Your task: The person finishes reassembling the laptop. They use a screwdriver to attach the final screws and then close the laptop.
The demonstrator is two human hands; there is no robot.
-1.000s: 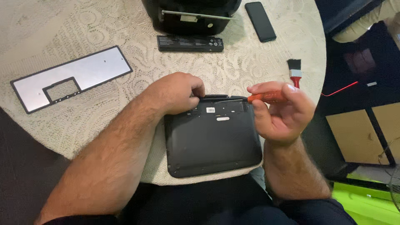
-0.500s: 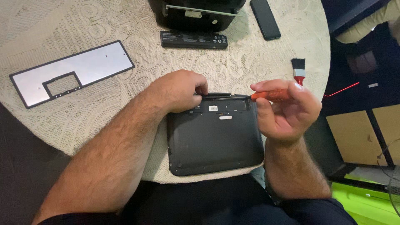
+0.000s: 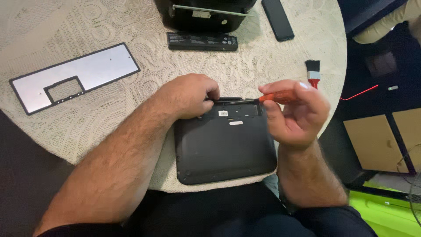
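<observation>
At the near edge of the round table (image 3: 52, 145), on its cream lace cloth, lay a black device casing (image 3: 226, 147), back side up, its lower corners reaching the table's rim. The left hand (image 3: 188, 96) rested curled on the casing's upper left corner, fingers bent and pressing on the top edge. The right hand (image 3: 294, 112) was closed around a screwdriver (image 3: 272, 97) with an orange handle, thumb and fingers pinching the handle; the thin metal shaft ran leftward along the casing's top edge toward the left hand's fingertips. Whether the tip sat in a screw could not be told, the left hand hid it.

Beyond the hands lay a long black battery pack (image 3: 202, 41), and behind that a bulky black unit (image 3: 206, 13) with a metal bar across it, cut off by the frame's top. A dark phone (image 3: 277, 19) lay to the right of the unit. A small brush (image 3: 313, 72) with a red ferrule sat near the table's right edge. Well to the left lay a flat silver bezel panel (image 3: 74, 77) with a rectangular cut-out.
</observation>
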